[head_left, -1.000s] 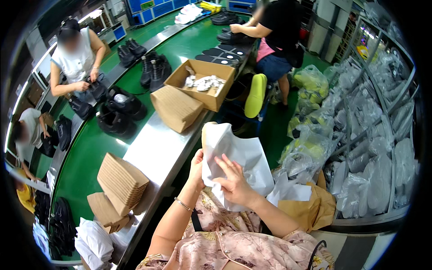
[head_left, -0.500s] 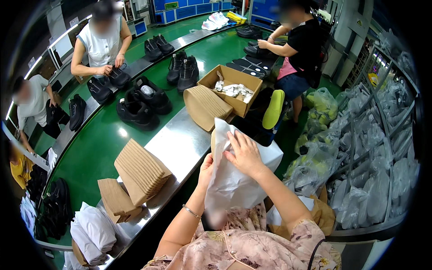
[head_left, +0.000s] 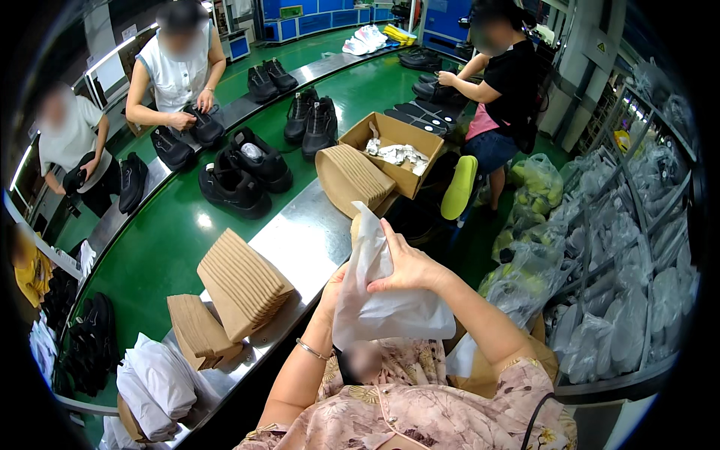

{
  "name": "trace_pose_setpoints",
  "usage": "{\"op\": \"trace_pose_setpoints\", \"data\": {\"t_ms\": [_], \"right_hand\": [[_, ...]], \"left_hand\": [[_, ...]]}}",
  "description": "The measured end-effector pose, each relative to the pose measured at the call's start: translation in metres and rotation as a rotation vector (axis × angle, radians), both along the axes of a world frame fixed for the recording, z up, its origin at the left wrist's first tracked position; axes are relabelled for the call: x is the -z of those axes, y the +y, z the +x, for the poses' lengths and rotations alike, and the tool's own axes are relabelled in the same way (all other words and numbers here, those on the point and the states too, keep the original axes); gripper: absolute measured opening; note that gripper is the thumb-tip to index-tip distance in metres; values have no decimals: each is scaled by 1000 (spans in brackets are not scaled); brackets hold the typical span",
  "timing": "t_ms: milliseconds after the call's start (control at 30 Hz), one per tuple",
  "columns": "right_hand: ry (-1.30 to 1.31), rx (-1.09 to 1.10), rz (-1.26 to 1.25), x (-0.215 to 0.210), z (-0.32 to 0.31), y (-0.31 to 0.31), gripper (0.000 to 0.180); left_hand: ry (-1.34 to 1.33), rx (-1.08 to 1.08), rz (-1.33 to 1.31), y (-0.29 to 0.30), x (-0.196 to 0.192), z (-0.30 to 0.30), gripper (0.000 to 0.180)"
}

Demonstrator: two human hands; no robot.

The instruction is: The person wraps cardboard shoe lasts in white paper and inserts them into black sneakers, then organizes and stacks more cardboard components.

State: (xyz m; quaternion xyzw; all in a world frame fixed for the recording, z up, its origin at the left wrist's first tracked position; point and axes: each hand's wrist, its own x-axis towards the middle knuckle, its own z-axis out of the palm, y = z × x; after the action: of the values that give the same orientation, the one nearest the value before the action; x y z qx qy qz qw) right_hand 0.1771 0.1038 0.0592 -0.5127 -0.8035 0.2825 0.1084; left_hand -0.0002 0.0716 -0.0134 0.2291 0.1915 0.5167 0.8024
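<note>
Shifted since half a second ago: crinkled white tissue-paper sheet [head_left: 386, 296] lower and nearer the chest, view swung so the green conveyor belt [head_left: 172, 232] sits further left. Held upright between both hands, just off the edge of the steel bench strip [head_left: 300, 240]. Right hand [head_left: 409, 268] laid over the sheet's front, fingers [head_left: 391, 238] spread and pressing the paper flat, thumb underneath. Left hand [head_left: 334, 289] mostly hidden behind the sheet, seemingly gripping its left edge; finger posture not clear. Stacks of tan folded cardboard inserts [head_left: 244, 285] to the left of the left fingers, open brown carton [head_left: 394, 150] beyond the fingertips. Judged mid-step: separating or opening one sheet. Next likely calls for a firm pinch at one corner and a peel away.
</note>
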Motion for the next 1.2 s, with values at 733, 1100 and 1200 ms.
{"op": "trace_pose_setpoints", "data": {"t_ms": [733, 1100, 1200], "right_hand": [[-141, 436, 707, -35, -52, -23, 105], [1263, 260, -261, 17, -3, 6, 46], [1467, 283, -477, 0, -14, -6, 33]], "left_hand": [[303, -270, 260, 7, -35, 34, 54], [151, -285, 270, 12, -38, 21, 71], [30, -164, 208, 11, -38, 9, 85]]}}
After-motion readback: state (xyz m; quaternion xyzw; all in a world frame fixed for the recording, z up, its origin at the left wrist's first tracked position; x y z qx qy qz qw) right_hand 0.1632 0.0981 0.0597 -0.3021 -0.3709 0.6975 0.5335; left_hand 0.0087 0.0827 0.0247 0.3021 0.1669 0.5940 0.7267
